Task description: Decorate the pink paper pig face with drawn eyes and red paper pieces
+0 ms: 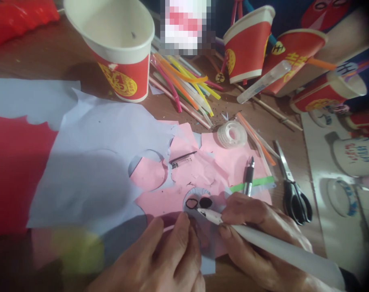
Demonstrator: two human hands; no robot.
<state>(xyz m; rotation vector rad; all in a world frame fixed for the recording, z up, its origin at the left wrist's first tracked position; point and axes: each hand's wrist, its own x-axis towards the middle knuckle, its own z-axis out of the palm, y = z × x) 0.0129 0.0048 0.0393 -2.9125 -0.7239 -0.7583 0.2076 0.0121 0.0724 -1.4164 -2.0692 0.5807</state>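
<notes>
My right hand (263, 231) grips a white marker (281, 247), its black tip touching a pale round paper cutout (194, 195). Two eye-like ovals are drawn on that cutout, one filled in black, the other only outlined. Curled fingers of my left hand (169, 253) hold the cutout at its lower left edge. Beneath both hands lie pink paper scraps (160, 202) and large pale sheets (102, 134). Close above my right hand rests a black-and-silver pen (248, 176). The lower part of the cutout is hidden by my fingers.
A large red-and-white paper cup (126, 69) stands at the back, beside coloured straws (187, 85). A tape roll (232, 134) and black-handled scissors (293, 194) lie to the right. Cups with straw limbs (248, 46) fill the far right. Red paper (17, 170) lies at left.
</notes>
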